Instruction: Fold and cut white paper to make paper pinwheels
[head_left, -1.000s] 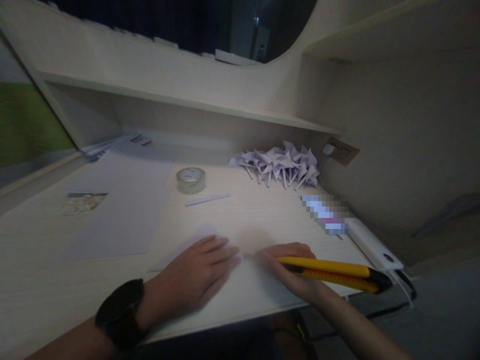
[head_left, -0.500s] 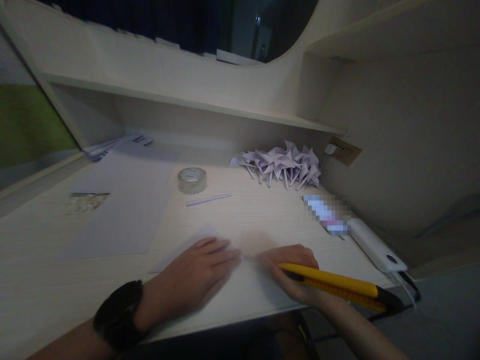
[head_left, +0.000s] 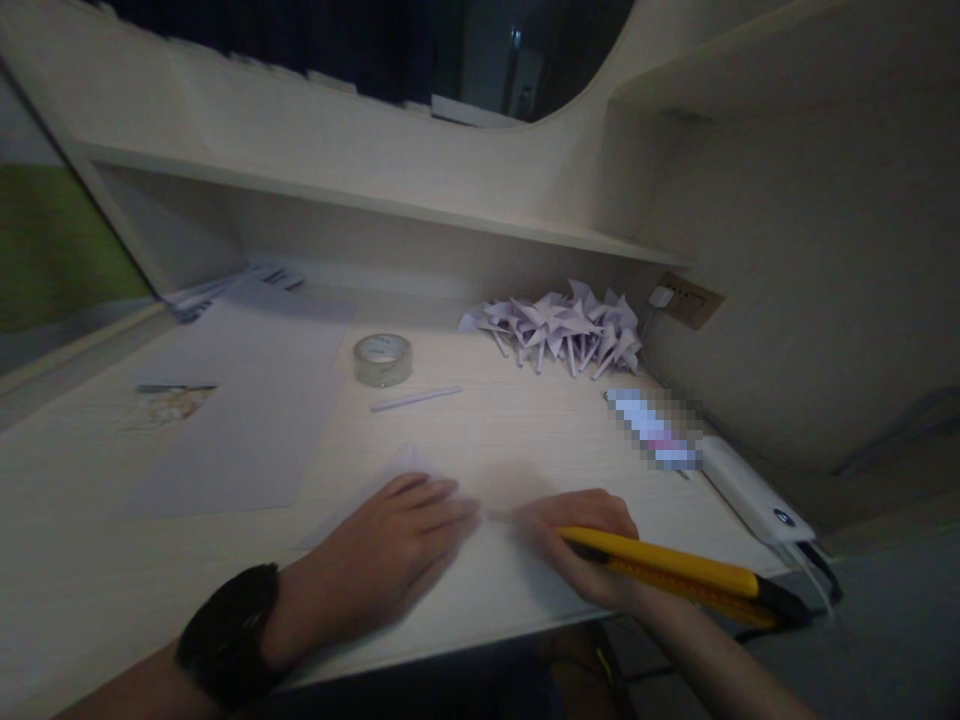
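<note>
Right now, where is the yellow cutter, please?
In the head view, the yellow cutter is in the right hand, at the lower right, just below the white box.

yellow-black cutter (head_left: 675, 568) — slanting, held | white paper (head_left: 409, 463) — lying partly covered, left of cutter

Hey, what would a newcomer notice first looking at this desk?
Probably the yellow utility knife in the right hand, bright against the pale desk. Next comes the heap of white paper pinwheels at the desk's back right, then the black watch at lower left, on the left wrist.
</note>
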